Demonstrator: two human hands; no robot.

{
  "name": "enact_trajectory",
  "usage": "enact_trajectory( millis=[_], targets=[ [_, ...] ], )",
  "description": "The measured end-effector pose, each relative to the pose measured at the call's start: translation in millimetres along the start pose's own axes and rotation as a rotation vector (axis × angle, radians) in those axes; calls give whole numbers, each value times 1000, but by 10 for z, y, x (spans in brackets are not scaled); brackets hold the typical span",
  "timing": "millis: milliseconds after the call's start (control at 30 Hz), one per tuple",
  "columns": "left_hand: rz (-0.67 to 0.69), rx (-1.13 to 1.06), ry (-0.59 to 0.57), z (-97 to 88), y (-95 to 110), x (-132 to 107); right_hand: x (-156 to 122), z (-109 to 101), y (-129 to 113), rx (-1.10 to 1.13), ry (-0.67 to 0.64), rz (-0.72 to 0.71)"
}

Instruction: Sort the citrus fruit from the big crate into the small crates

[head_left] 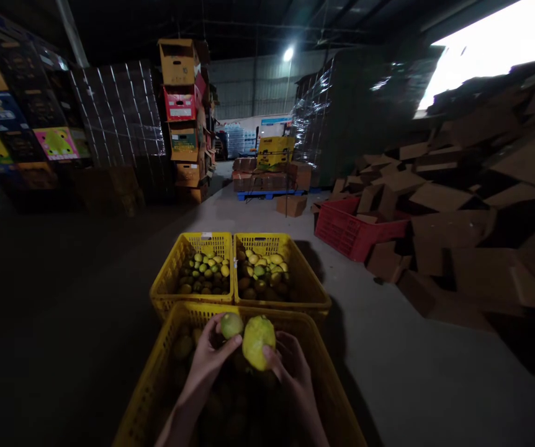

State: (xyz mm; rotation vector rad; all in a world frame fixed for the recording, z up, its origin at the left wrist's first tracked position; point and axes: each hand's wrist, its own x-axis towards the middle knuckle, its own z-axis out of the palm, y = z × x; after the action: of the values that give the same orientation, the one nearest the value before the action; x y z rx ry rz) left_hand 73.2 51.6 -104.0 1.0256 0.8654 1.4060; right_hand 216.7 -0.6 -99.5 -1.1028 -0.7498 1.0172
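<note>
My left hand (212,351) is closed around a small green lemon (231,326). Beside it, my right hand (293,363) grips a larger yellow lemon (259,343), its thumb pressed on the near side. Both fruits are held over the near yellow crate (144,385), where more lemons lie in deep shadow. Beyond it stand two more yellow crates side by side. In the far left crate (167,279) are mostly greenish lemons (206,267); the far right crate (311,279) holds mostly yellow ones (274,261) with some green among them.
To the right, a red crate (351,233) stands against a large heap of flattened cardboard (463,230). Stacked cartons (184,124) and a wrapped pallet (121,118) rise at the back left. A blue pallet (267,195) with boxes is farther back on the concrete floor.
</note>
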Motion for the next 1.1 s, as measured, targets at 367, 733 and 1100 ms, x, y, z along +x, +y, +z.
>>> enact_trajectory(
  millis=[367, 733, 1100],
  targets=[
    [15, 120, 28, 15, 112, 1, -50, 125, 92, -191, -90, -157],
    [122, 219, -77, 20, 252, -41, 10, 58, 59, -481, -36, -515],
    [94, 77, -89, 23, 258, -56, -35, 66, 46, -290, -70, -331]
  ],
)
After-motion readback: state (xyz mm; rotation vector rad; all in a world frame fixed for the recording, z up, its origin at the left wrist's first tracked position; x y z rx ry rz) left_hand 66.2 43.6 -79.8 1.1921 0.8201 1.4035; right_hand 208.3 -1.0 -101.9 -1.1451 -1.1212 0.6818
